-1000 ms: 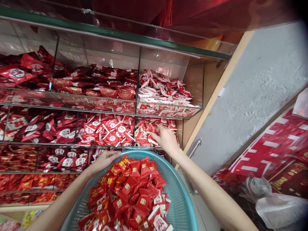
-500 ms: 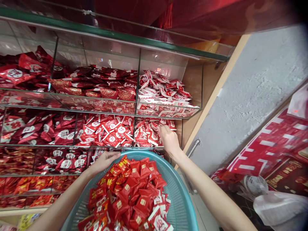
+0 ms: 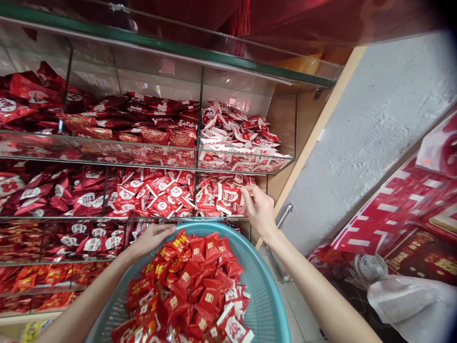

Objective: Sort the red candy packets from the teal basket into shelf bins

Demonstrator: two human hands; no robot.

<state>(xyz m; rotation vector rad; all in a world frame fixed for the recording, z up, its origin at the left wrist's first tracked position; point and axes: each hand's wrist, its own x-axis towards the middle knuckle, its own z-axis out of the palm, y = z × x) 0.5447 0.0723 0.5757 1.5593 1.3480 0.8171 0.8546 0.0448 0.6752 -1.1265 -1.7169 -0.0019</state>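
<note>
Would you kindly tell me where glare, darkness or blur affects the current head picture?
Head view: small bright reflections on the panel behind the upper packets; head view: top right corner falling to black; head view: the white bag at lower right looks soft, the basket clearer.

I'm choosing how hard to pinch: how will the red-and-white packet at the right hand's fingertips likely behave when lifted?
The red-and-white packet is probably light, being small beside the right hand. It looks thin-skinned and flat along its white edge, so it may crinkle rather than stay stiff. Its surface seems slightly shiny, so a loose pinch might slip.
</note>
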